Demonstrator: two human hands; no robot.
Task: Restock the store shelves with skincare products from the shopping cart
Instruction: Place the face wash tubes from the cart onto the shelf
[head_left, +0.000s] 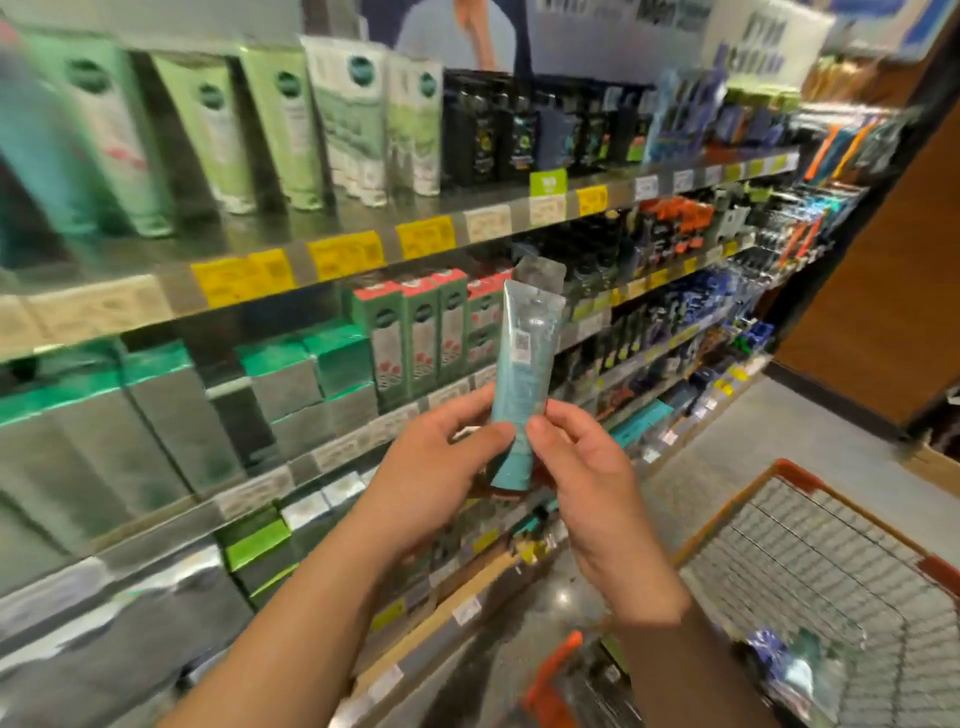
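A teal skincare tube (525, 364) stands upright in front of the shelves, cap end down, its flat crimped end up. My left hand (436, 467) grips its lower part from the left, thumb on the front. My right hand (587, 467) pinches the same lower part from the right. The shopping cart (810, 561) with orange rim sits at the lower right; a few packaged products (789, 670) lie at its near end. Store shelves (363, 244) with green tubes and boxed products fill the left and centre.
Yellow and white price labels (343, 254) line the shelf edges. Dark bottles and blue packs (649, 124) fill the shelves further right. A wooden wall panel (883, 291) closes the aisle on the right. Grey floor (779, 441) shows between shelves and cart.
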